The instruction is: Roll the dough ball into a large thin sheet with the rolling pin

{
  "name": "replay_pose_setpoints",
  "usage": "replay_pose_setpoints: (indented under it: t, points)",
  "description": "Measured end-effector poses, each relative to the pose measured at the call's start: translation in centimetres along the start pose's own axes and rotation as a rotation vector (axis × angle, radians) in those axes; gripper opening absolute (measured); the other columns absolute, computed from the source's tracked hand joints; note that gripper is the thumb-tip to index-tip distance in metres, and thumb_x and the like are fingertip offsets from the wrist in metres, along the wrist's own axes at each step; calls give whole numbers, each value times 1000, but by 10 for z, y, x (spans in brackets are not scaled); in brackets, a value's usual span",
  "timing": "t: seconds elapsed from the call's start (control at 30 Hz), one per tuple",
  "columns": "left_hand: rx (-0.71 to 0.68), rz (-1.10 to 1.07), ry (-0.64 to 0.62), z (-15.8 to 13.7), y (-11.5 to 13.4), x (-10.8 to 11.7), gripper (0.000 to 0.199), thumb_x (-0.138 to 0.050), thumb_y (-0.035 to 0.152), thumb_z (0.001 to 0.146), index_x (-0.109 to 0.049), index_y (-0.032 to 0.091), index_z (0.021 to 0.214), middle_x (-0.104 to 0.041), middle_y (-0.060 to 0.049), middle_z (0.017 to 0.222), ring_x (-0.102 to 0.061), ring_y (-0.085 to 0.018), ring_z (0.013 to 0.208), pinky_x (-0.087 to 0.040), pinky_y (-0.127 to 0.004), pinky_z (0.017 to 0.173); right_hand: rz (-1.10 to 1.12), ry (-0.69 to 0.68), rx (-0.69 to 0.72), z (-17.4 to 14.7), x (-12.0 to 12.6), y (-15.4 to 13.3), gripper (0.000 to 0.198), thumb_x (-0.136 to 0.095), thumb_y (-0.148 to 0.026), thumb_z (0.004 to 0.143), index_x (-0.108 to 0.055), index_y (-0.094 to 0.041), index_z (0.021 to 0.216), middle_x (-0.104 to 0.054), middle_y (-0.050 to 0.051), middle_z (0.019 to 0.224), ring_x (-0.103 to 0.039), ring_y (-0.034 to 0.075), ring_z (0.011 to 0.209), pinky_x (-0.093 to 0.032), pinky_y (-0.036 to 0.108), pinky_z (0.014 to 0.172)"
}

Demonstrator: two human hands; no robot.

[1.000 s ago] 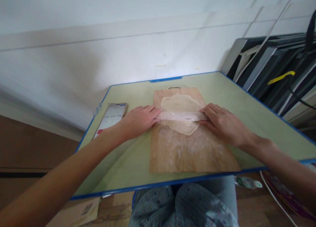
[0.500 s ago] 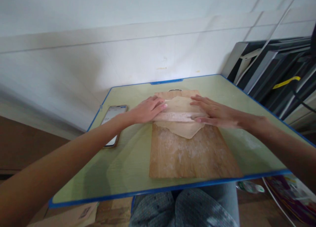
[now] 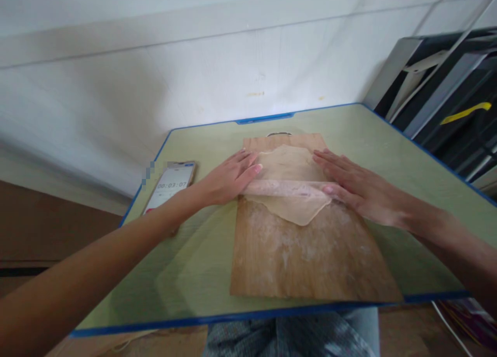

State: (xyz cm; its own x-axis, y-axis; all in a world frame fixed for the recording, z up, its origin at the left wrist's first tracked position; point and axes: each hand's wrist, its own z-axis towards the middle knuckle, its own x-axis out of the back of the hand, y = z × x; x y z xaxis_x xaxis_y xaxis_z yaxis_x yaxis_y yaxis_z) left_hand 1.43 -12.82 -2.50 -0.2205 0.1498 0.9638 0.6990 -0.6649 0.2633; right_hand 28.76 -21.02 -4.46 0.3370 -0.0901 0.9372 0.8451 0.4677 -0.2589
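A thin, pale dough sheet (image 3: 289,160) with an uneven outline lies on a flour-dusted wooden board (image 3: 306,266). Across the sheet, from left to right, rests a whitish, floury rolling pin (image 3: 285,188). My left hand (image 3: 233,178) lies flat over the pin's left end, its fingers stretched past it and the thumb on top. At the opposite end, my right hand (image 3: 347,183) is laid on the pin with long, straight fingers reaching over the dough's right edge. Both palms hide the pin's ends.
Board and dough are on a pale green table (image 3: 202,258) with a blue rim. A phone (image 3: 171,183) showing a timer lies left, partly behind my left forearm. A white wall (image 3: 217,72) stands behind; dark flat panels (image 3: 438,93) lean at right.
The camera view has shifted, and the board looks larger. My right hand has slid a little outward along the pin. The pin sits slightly nearer to me on the dough.
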Motion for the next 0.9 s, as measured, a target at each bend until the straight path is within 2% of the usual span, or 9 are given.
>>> replay_pose_setpoints:
  t: [0.2,0.37,0.5,0.63,0.9]
  points:
    - [-17,149,26,-18,13,-2,61,-12,39,94,-42,1,131,-44,-17,138,-30,-22,134,-25,-40,111,-125,85,55,-13,-6,-14,62,-26,-50,92,-33,-11,140,-41,17,140,-35,27,131,-32,53,105]
    - [-6,196,77,-40,28,-4,60,-16,41,94,-44,1,130,-47,-18,135,-37,-25,131,-34,-42,107,-236,122,72,-27,-9,-30,66,-28,-53,91,-38,-5,135,-43,21,138,-40,28,128,-35,52,103]
    - [19,226,120,-57,40,-7,64,-16,46,93,-40,3,133,-46,-18,136,-40,-27,129,-39,-45,103,-225,132,73,-38,-9,-41,64,-34,-52,89,-37,-8,135,-45,20,136,-44,29,125,-38,52,101]
    - [2,248,162,-69,49,-11,68,-16,48,92,-40,-2,131,-47,-21,134,-43,-28,126,-41,-43,101,-231,140,66,-47,-8,-48,63,-36,-52,88,-40,-8,132,-48,19,135,-46,29,123,-39,51,101]
    - [-8,272,178,-93,59,-20,60,-25,44,91,-38,0,131,-49,-22,132,-48,-29,121,-42,-47,99,-243,172,103,-61,-7,-58,63,-42,-49,86,-41,-4,131,-47,21,135,-44,30,125,-42,49,98]
